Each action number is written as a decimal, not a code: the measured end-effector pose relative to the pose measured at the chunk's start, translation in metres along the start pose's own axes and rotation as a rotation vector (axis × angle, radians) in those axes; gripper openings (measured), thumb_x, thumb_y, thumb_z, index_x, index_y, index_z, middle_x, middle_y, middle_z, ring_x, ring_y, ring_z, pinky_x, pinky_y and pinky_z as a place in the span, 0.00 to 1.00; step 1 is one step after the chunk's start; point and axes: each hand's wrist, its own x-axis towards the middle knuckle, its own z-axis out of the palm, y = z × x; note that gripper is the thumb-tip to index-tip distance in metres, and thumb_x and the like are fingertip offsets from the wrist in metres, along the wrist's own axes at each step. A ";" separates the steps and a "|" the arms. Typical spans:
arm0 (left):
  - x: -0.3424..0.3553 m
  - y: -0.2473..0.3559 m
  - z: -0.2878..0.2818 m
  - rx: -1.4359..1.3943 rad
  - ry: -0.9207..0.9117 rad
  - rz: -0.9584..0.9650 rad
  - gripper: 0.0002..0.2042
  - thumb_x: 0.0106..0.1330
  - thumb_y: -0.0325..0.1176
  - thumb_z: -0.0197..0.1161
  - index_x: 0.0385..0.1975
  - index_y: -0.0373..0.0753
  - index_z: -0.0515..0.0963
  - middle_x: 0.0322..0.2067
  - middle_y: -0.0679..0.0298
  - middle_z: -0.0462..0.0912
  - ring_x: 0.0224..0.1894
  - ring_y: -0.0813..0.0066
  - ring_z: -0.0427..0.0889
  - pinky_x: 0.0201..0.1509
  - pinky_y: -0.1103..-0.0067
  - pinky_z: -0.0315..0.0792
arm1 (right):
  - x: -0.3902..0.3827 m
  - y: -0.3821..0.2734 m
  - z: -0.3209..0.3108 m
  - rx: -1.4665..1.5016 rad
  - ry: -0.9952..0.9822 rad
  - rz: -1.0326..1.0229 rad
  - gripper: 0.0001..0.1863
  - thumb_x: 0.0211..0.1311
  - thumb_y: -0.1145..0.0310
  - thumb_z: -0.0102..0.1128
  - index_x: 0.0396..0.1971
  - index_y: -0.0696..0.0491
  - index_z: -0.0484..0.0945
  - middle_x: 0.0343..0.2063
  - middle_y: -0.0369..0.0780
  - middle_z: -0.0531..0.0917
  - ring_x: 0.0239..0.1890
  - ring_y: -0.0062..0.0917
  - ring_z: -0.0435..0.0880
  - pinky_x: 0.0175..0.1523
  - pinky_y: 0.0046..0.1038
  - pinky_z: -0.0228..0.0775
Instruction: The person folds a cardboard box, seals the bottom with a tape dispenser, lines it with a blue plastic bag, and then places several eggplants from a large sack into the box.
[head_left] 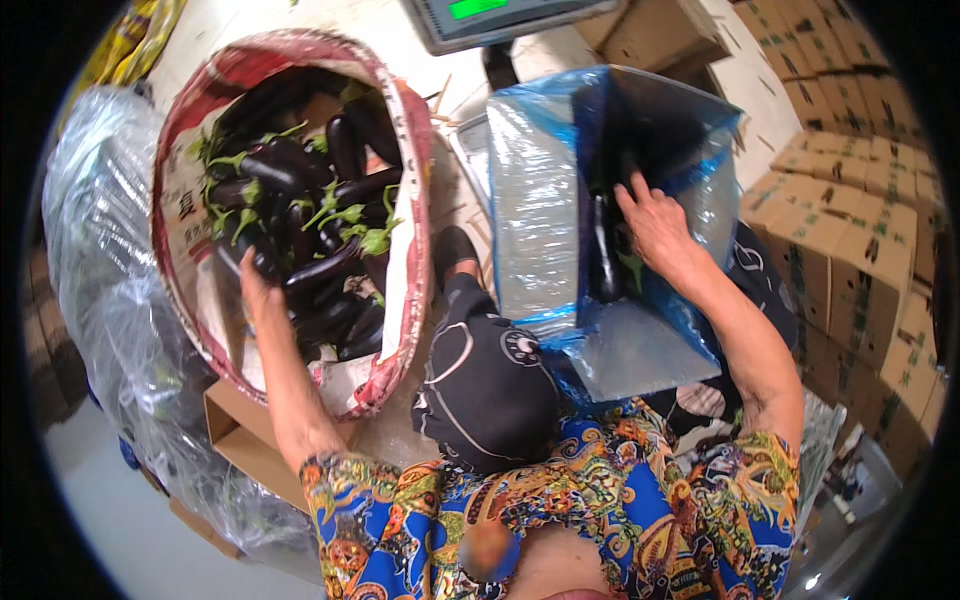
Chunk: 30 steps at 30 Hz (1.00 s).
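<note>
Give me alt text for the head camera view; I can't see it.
A person's left hand touches eggplants in a red-and-white lined basket; their right hand is beside an eggplant inside a blue plastic-lined box. Cardboard cartons are stacked at right.

I can't see into the shadowed far end of the blue-plastic-lined box (535, 210); the far grey, green-lit scale (530, 17) is cut off.
</note>
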 end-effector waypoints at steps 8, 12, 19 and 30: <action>-0.162 0.029 0.031 -0.154 -0.647 0.163 0.28 0.59 0.23 0.63 0.62 0.34 0.65 0.56 0.50 0.74 0.60 0.54 0.73 0.69 0.58 0.62 | 0.007 0.023 -0.011 0.304 0.030 0.056 0.15 0.61 0.62 0.60 0.42 0.57 0.77 0.43 0.49 0.80 0.43 0.49 0.82 0.45 0.47 0.75; -0.245 0.038 0.151 0.603 -0.721 0.597 0.33 0.52 0.30 0.71 0.61 0.34 0.68 0.56 0.57 0.75 0.59 0.66 0.73 0.67 0.70 0.64 | 0.003 0.014 -0.083 1.199 -0.125 0.171 0.31 0.66 0.44 0.56 0.55 0.57 0.76 0.49 0.44 0.82 0.47 0.32 0.83 0.48 0.33 0.76; -0.316 -0.021 0.296 0.772 -1.255 1.557 0.32 0.44 0.15 0.63 0.56 0.41 0.75 0.58 0.53 0.71 0.62 0.52 0.69 0.66 0.64 0.65 | -0.037 -0.037 -0.142 1.570 -0.278 0.047 0.38 0.63 0.50 0.61 0.66 0.57 0.59 0.47 0.42 0.76 0.41 0.23 0.82 0.42 0.26 0.77; -0.136 -0.046 0.204 0.610 -0.390 0.772 0.13 0.62 0.24 0.58 0.46 0.32 0.79 0.39 0.57 0.85 0.41 0.69 0.83 0.49 0.76 0.76 | -0.006 -0.029 0.024 0.530 0.116 0.312 0.42 0.57 0.64 0.64 0.68 0.58 0.54 0.60 0.56 0.64 0.59 0.51 0.65 0.63 0.45 0.60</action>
